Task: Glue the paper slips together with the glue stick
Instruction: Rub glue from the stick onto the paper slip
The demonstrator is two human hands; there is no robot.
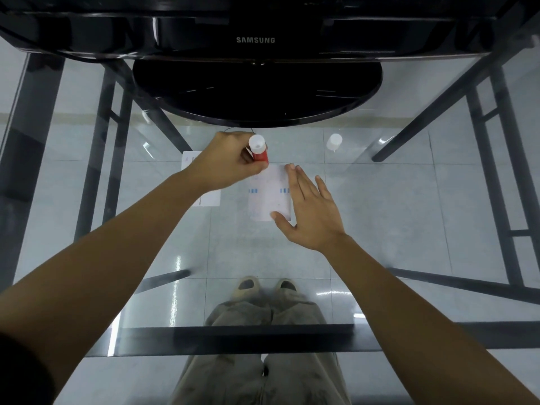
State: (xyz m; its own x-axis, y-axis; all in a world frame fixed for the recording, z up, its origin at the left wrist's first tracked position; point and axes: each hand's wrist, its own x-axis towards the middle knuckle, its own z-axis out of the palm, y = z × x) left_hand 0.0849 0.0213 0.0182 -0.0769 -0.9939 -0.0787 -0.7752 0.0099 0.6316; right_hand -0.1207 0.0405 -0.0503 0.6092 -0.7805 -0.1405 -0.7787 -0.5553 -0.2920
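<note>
Overhead, glass table (394, 200) (tiled floor beneath), left hand (225, 163) gripping glue stick (259, 150)

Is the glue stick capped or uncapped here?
Uncapped. The cap stands alone on the glass table, apart from the glue stick in the left hand, which points down at the slip.

A glass tabletop (394, 214) on a dark metal frame (502, 159) is carrying a black Samsung monitor (254, 39) on its round base (257, 92), while pale floor tiles (380, 258) are showing through and reflecting light.
</note>
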